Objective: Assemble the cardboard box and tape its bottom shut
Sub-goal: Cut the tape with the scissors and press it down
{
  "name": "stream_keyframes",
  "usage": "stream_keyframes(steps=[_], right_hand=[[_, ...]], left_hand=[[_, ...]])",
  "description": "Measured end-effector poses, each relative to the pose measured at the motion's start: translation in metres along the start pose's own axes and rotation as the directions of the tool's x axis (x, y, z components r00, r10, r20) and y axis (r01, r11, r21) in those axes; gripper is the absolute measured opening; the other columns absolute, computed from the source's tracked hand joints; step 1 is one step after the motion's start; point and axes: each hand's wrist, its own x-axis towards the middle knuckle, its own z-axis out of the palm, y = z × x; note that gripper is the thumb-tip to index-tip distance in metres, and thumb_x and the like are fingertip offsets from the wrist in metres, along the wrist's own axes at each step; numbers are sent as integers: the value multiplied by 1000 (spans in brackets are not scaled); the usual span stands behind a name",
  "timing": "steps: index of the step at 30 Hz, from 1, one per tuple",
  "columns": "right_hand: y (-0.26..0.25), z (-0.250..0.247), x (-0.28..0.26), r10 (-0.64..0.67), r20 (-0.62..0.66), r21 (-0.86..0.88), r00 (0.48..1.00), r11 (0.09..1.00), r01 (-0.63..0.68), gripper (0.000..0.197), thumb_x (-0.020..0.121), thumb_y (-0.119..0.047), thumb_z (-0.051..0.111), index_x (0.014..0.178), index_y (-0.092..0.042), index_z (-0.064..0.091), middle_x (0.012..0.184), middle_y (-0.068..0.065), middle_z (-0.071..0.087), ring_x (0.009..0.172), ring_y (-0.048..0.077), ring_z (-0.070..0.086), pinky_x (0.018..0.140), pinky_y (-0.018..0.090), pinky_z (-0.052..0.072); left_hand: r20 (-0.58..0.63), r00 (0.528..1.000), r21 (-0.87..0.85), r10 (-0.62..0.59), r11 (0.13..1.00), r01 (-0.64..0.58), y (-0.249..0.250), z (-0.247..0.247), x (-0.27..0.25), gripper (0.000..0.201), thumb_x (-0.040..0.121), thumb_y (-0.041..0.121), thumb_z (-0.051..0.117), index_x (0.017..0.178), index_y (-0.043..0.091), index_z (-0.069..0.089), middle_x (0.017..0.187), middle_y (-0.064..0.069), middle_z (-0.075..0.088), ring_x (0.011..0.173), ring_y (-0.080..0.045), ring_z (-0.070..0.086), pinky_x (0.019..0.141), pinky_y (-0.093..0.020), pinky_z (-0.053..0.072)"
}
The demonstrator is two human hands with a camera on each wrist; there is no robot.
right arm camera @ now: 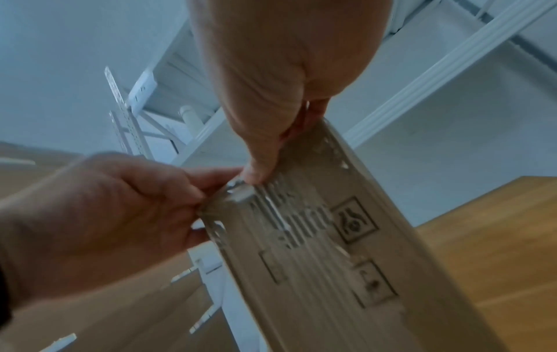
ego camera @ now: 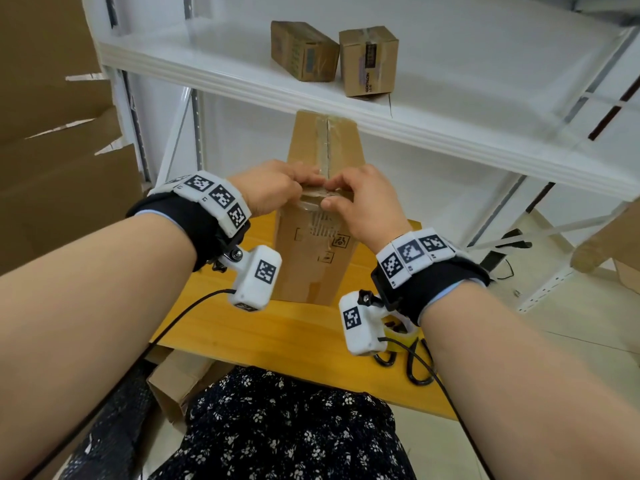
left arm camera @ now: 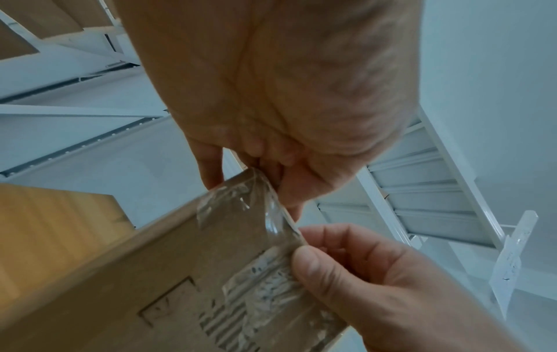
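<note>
A tall cardboard box [ego camera: 311,265] stands on end on the wooden table [ego camera: 277,327], its taped face up. Clear tape [ego camera: 323,147] runs along the seam and folds over the near edge onto the side. My left hand [ego camera: 304,183] curls over that edge and pinches the tape end [left arm camera: 265,207] at the left of the fold. My right hand [ego camera: 332,194] grips the same edge, fingers on top and thumb [left arm camera: 304,259] pressing the tape against the side face. In the right wrist view, my left hand [right arm camera: 211,188] pinches beside my right thumb [right arm camera: 256,173].
A tape roll [ego camera: 401,336] and black-handled scissors [ego camera: 419,372] lie on the table under my right wrist. Two small taped boxes [ego camera: 303,51] [ego camera: 369,60] sit on the white shelf [ego camera: 311,95] behind. Large cardboard sheets [ego camera: 52,133] lean at the left.
</note>
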Motion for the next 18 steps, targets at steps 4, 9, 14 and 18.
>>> stream_keyframes(steps=[4,9,14,18], right_hand=[[5,8,-3,-19,-50,-17,999,1000,18,27,89,-41,71,113,-28,69,116,0,57,114,23,52,104,44,42],[11,14,-4,-54,-88,-9,995,999,53,27,91,-41,69,113,-25,69,115,1,57,114,24,51,101,44,41],[13,19,-3,-47,-112,36,993,998,51,26,90,-40,70,110,-24,71,108,0,55,111,25,52,99,48,43],[15,19,-4,-52,-120,63,991,996,60,26,88,-40,73,109,-24,72,102,-6,48,108,24,52,99,47,43]], left_hand=[[13,1000,-51,-14,999,15,-4,-2,2,62,78,6,46,138,18,53,155,3,33,146,-10,19,121,-30,6],[37,999,1,7,1000,-7,-7,-3,7,49,91,11,51,140,15,50,155,0,32,146,-11,20,119,-28,7],[-112,992,38,50,998,-46,-20,8,10,48,88,29,69,134,22,57,150,7,43,142,-6,28,118,-26,13],[-169,982,15,90,996,-89,-25,13,11,46,88,11,67,132,20,59,147,5,45,141,-7,29,117,-24,12]])
